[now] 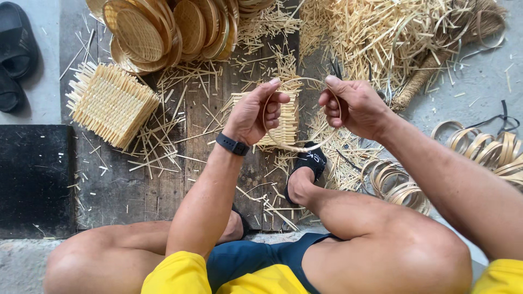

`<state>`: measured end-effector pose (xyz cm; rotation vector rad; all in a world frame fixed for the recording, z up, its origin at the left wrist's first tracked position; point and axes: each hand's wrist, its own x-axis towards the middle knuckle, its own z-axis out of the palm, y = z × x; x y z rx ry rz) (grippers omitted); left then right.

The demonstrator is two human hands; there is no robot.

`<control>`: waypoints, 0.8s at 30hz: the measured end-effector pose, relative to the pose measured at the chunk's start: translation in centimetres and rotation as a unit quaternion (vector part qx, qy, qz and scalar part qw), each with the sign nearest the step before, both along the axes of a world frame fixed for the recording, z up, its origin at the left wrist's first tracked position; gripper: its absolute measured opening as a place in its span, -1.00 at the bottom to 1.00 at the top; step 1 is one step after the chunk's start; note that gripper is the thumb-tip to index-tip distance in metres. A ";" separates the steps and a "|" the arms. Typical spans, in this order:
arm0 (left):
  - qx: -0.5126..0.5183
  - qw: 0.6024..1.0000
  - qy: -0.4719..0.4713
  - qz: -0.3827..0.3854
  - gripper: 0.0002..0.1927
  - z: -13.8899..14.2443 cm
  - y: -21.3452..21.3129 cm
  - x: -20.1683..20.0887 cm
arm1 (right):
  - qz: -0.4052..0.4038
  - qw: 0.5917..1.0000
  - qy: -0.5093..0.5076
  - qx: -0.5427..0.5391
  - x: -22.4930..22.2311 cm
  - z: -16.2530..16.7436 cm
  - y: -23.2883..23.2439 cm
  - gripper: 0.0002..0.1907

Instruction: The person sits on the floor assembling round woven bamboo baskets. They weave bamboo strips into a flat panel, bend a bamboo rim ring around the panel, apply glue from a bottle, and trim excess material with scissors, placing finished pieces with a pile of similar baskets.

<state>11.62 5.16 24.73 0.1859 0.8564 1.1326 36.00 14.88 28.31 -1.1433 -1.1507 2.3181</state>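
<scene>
My left hand (255, 111) and my right hand (351, 103) together hold a thin bamboo hoop (297, 147) upright between them, above a wooden board (163, 185). The left thumb and forefinger pinch the hoop's left side. On the other side, the fingers of the right hand grip its upper right rim. A black band is on my left wrist. Behind the hoop lies a small woven square mat (289, 128) of bamboo strips. My foot in a black sandal (311, 160) rests just below the hoop.
A stack of woven square mats (109, 103) sits at left. Round woven bamboo trays (163, 27) lean at the top. Loose bamboo slivers (381, 32) are heaped top right. Bamboo rings (397, 185) lie at right, more rings (490, 149) farther right. Black sandals (16, 54) are top left.
</scene>
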 end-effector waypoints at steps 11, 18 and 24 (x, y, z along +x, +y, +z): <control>-0.017 0.994 0.020 0.105 -0.63 -0.3 -0.2 -0.8 | -0.041 0.995 -0.068 0.060 -6.7 -0.3 -1.5 -0.56; -0.033 0.995 0.058 0.068 -0.69 -2.8 -1.2 -2.2 | -0.092 0.996 -0.005 0.012 -7.1 -3.2 -2.7 -0.60; -0.060 0.989 0.018 0.131 -0.74 -6.3 -1.3 -4.2 | 0.015 0.977 -0.151 0.152 -5.1 -6.0 -1.3 -0.82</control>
